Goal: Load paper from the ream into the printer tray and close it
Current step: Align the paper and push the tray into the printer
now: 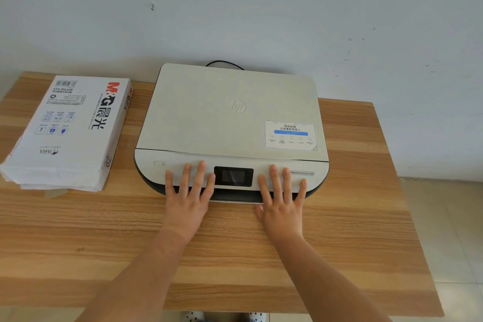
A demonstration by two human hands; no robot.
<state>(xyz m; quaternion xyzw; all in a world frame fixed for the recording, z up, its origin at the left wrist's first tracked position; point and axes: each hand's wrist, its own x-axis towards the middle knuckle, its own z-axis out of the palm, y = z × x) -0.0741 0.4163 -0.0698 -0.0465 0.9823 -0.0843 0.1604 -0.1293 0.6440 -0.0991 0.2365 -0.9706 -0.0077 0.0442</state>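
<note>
A flat white printer (230, 115) sits at the back middle of the wooden table, its lid down and a small dark screen (233, 176) on the front panel. Below the panel, the paper tray (235, 197) shows as a dark slot, pushed in almost flush. My left hand (188, 196) lies flat with fingers spread on the front panel, left of the screen. My right hand (281, 201) lies the same way to the right of it. A white wrapped ream of paper (68, 131) lies to the left of the printer, its near end torn open with sheet edges showing.
The wooden table (235, 256) runs from the wall to its front edge near my body. A black cable (224, 63) loops behind the printer. A pale wall stands behind. Tiled floor shows past the table's right edge.
</note>
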